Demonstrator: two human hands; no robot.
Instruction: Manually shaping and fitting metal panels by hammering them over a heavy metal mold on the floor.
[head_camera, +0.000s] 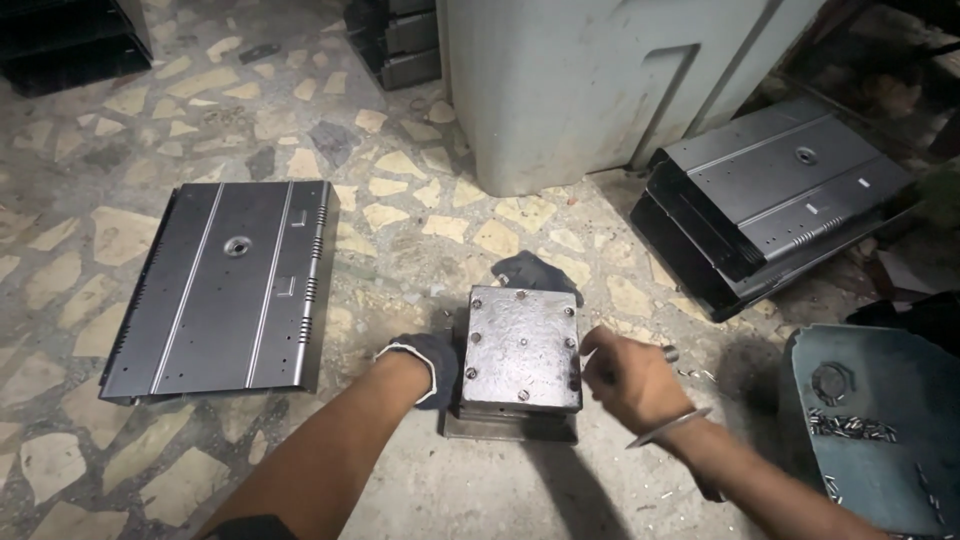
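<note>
Square grey steel block with bolt heads (522, 350) on stone-chip floor (420, 230), between hands. Gloved left hand (428, 362) pressed flat against block's left side. Bare right hand (630, 378) beside right edge, fingers (597, 352) curled; grip unclear. Black sheet-metal panel (225, 285) lying well left.

The steel block (522, 352) hid the gloved left hand's (425, 365) fingertips; the right hand (628, 378) was motion-blurred, its grip unreadable; the blue tray (880, 420) ran off-frame.

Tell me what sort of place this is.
Probably a small metalworking shop: a square steel die block sits on the stone-chip floor, flanked by dark punched sheet-metal panels and a stack of the same.
</note>
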